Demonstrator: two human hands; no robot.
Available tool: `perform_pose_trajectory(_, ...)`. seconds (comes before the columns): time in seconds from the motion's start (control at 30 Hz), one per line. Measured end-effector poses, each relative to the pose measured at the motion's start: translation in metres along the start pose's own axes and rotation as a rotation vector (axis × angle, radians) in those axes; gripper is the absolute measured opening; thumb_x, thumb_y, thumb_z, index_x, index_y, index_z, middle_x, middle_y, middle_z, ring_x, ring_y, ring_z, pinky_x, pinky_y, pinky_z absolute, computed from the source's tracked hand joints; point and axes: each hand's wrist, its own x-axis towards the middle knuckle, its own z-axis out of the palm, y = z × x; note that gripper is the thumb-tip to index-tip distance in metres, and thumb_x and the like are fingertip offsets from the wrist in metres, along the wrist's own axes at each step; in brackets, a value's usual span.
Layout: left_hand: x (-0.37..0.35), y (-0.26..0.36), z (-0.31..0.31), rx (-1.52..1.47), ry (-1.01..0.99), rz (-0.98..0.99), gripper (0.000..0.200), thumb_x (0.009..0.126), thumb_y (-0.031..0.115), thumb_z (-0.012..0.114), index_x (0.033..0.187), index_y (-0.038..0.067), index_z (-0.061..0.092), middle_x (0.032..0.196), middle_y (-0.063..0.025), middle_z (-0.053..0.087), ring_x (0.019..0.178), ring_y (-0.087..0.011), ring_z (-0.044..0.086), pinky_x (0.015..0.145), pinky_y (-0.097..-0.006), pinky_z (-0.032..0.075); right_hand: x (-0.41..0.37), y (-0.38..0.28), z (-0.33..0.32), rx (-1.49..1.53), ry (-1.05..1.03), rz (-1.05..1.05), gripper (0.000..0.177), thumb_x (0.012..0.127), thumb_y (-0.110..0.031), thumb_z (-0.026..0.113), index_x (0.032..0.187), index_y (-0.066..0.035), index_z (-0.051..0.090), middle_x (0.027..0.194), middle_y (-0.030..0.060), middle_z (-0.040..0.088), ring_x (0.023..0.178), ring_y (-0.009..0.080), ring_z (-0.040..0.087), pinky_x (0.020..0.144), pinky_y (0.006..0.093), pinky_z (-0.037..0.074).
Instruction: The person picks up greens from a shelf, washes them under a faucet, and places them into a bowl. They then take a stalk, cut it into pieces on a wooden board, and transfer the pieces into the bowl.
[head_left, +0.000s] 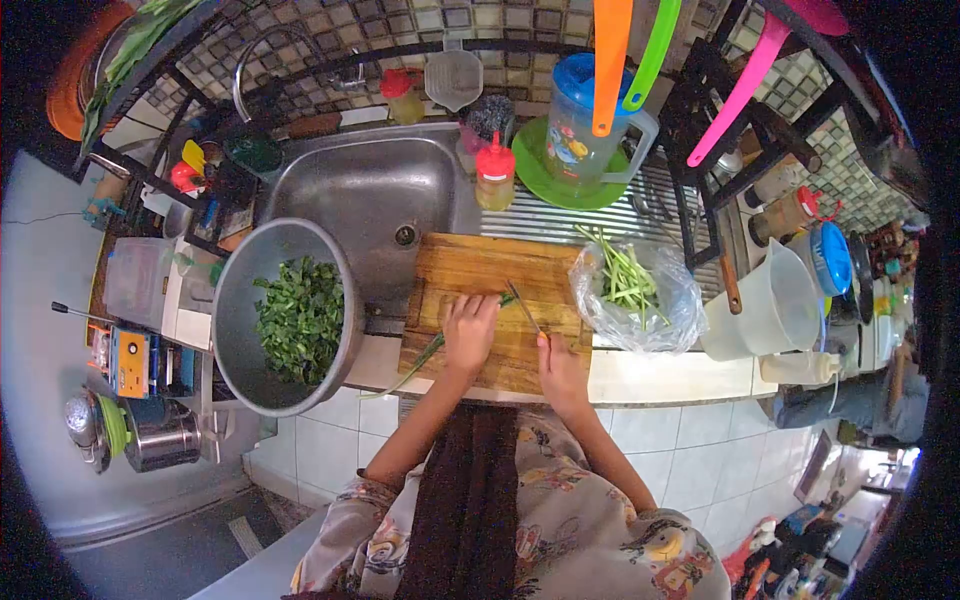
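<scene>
Green stalks (430,350) on board (460,262), open wood above.
Left fingers (476,306) clasp them from above, right fingers (553,350) a knife (523,306); ends overhang left edge.

There are two hands, the left (470,330) and the right (562,372), and one knife (524,306). One cutting board (480,262), one grey basin (230,300), one sink (350,190) and one plastic bag (672,318) can be counted. Two red-capped bottles, one (495,180) nearer and one (402,100) farther, stand by the sink. There are one blue-lidded pitcher (578,135), one green plate (556,190) and three hanging utensils: orange (611,65), green (652,55) and pink (742,87).
</scene>
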Motion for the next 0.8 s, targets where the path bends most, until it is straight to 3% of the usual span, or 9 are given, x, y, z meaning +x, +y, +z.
perform_pose_trajectory(0.17, -0.001, 0.003, 0.0, -0.103, 0.069, -0.03, 0.013, 0.077, 0.016, 0.062, 0.088, 0.011, 0.066, 0.088, -0.0018, 0.061, 0.084, -0.0239, 0.054, 0.081, -0.0384, 0.039, -0.004, -0.032, -0.014, -0.224, -0.138, 0.136, 0.041, 0.094, -0.042, 0.03, 0.106, -0.007, 0.045, 0.069, 0.0239, 0.061, 0.067, 0.0443, 0.06, 0.062, 0.0556, 0.048)
perform_pose_trajectory(0.23, 0.001, 0.006, -0.008, 0.047, 0.097, 0.019, 0.011, 0.077, 0.016, 0.062, 0.085, 0.01, 0.066, 0.086, -0.0022, 0.062, 0.084, -0.0231, 0.054, 0.083, -0.0389, 0.039, -0.005, -0.031, -0.01, -0.225, -0.126, 0.121, 0.041, 0.094, -0.042, 0.031, 0.105, -0.006, 0.045, 0.067, 0.0236, 0.061, 0.066, 0.0437, 0.06, 0.061, 0.0553, 0.048)
perform_pose_trajectory(0.5, -0.003, -0.001, -0.003, 0.023, 0.094, 0.017, 0.01, 0.075, 0.017, 0.064, 0.082, 0.009, 0.067, 0.083, -0.001, 0.064, 0.082, -0.0219, 0.056, 0.082, -0.0387, 0.04, -0.006, -0.028, 0.0, -0.271, -0.101, 0.068, 0.038, 0.094, -0.039, 0.034, 0.101, -0.003, 0.045, 0.061, 0.0222, 0.06, 0.058, 0.0418, 0.06, 0.053, 0.0531, 0.049)
perform_pose_trajectory(0.6, -0.003, -0.002, -0.001, 0.027, 0.104, 0.022, 0.009, 0.075, 0.017, 0.064, 0.08, 0.009, 0.067, 0.083, -0.0005, 0.064, 0.082, -0.0217, 0.056, 0.081, -0.0386, 0.041, -0.006, -0.027, 0.002, -0.158, -0.073, 0.058, 0.036, 0.093, -0.037, 0.037, 0.096, -0.003, 0.049, 0.062, 0.0248, 0.058, 0.059, 0.0453, 0.058, 0.054, 0.0545, 0.047)
perform_pose_trajectory(0.8, -0.003, -0.003, 0.001, 0.023, 0.101, 0.017, 0.009, 0.075, 0.016, 0.064, 0.08, 0.011, 0.067, 0.084, 0.0001, 0.064, 0.082, -0.0216, 0.056, 0.079, -0.0379, 0.041, -0.004, -0.032, 0.013, -0.29, -0.015, 0.025, 0.036, 0.093, -0.036, 0.038, 0.09, -0.003, 0.053, 0.057, 0.023, 0.057, 0.054, 0.0422, 0.058, 0.051, 0.0518, 0.048)
